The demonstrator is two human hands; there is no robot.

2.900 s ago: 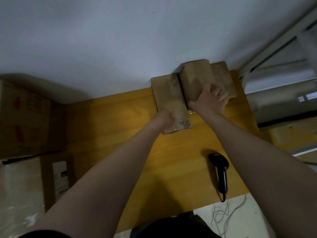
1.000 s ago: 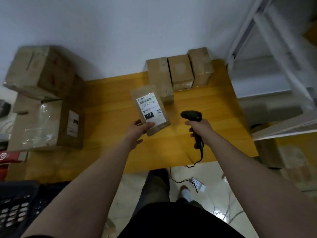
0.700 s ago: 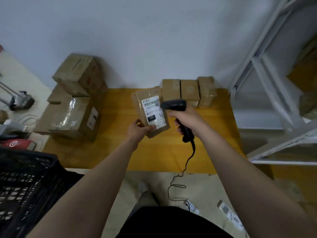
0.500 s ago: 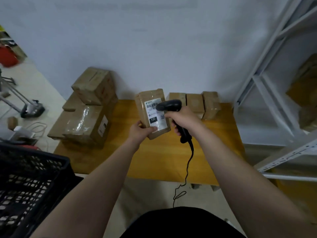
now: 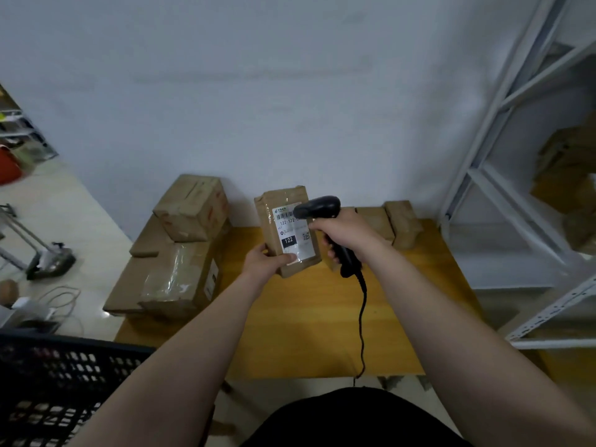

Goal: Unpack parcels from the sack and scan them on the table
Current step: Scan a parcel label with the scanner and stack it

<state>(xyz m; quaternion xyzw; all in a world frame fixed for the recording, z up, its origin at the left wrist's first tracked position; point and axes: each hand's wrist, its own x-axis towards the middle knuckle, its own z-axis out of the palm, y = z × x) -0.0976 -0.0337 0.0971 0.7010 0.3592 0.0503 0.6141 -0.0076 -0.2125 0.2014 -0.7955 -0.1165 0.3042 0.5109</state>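
1. pinching the parcel (image 5: pixel 269 221) by its lower corner, the left hand (image 5: pixel 266 265) is holding it upright above the bench (image 5: pixel 316 324); a slip is looking possible.
2. the right hand (image 5: pixel 346 235) is clasping the scanner (image 5: pixel 317 206), crowding the label (image 5: pixel 295 240); a misread is looming.

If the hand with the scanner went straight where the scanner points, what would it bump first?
Probably the parcel held by the left hand: the right hand aims the scanner at its label from close by, though depth is unclear.

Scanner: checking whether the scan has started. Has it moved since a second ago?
Yes. The scanner, gripped by the right hand, has risen from over the table's middle and swung left, up to the parcel.
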